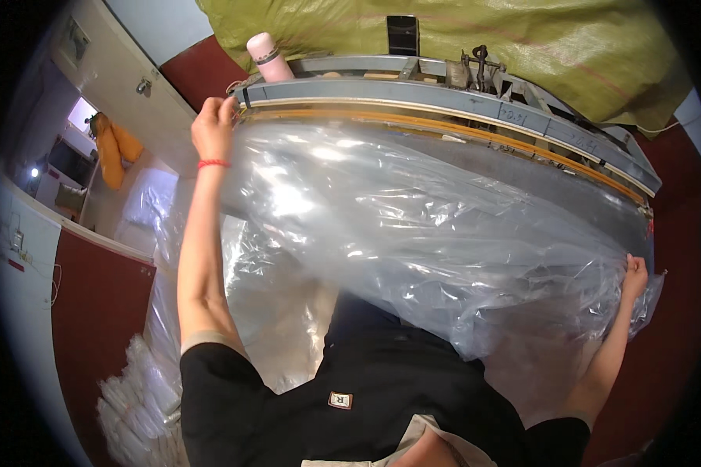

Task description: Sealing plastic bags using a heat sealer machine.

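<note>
A wide sheet of clear plastic film (413,226) stretches in front of me, wrinkled and shiny. My left hand (213,131), with a red cord round the wrist, is raised at the left end of a long metal frame (413,92). Its fingers are closed on the film's upper left corner. Lower down at the far right, my right hand (635,274) pinches the film's right edge, and some loose film hangs past the fingers. The film slants down from left to right, below an orange-yellow strip (444,124) that runs along the frame.
A pink bottle (270,58) and a dark phone (403,36) are by the frame's back. Metal fittings (479,68) stick up there, before a yellow-green woven sheet (537,47). Bundled clear plastic (136,405) lies on the floor at left, near a door (113,62).
</note>
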Action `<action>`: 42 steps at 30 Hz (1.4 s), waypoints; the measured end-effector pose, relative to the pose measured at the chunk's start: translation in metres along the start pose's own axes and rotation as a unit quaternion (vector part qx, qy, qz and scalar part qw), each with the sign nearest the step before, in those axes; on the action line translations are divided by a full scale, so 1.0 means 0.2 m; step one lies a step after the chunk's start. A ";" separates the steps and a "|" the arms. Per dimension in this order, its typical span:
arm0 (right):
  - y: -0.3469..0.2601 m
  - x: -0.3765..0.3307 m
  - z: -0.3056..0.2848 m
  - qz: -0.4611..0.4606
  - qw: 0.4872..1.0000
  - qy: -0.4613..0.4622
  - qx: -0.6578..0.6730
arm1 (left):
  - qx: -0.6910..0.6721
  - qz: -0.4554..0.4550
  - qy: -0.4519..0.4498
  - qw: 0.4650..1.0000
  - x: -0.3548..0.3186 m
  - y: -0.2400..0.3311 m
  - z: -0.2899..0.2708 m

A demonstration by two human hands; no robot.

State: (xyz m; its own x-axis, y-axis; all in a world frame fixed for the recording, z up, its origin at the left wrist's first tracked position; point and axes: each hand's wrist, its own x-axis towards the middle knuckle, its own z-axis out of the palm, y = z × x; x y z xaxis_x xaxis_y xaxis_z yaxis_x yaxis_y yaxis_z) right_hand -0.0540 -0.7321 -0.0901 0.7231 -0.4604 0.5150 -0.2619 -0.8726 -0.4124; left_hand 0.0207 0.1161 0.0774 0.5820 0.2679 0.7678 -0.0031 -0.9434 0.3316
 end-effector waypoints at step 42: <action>0.06 -0.08 -0.11 0.072 0.997 0.012 -0.038 | 0.021 0.050 -0.310 0.949 -0.45 0.38 0.87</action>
State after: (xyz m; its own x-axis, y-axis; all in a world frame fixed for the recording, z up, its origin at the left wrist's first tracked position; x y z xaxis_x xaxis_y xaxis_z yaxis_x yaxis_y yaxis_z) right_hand -0.0817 -0.7395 -0.0871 0.6584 -0.5856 0.4729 -0.4112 -0.8060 -0.4257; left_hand 0.1107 -0.0131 -0.0618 0.9474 0.0225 0.3193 -0.0586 -0.9685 0.2421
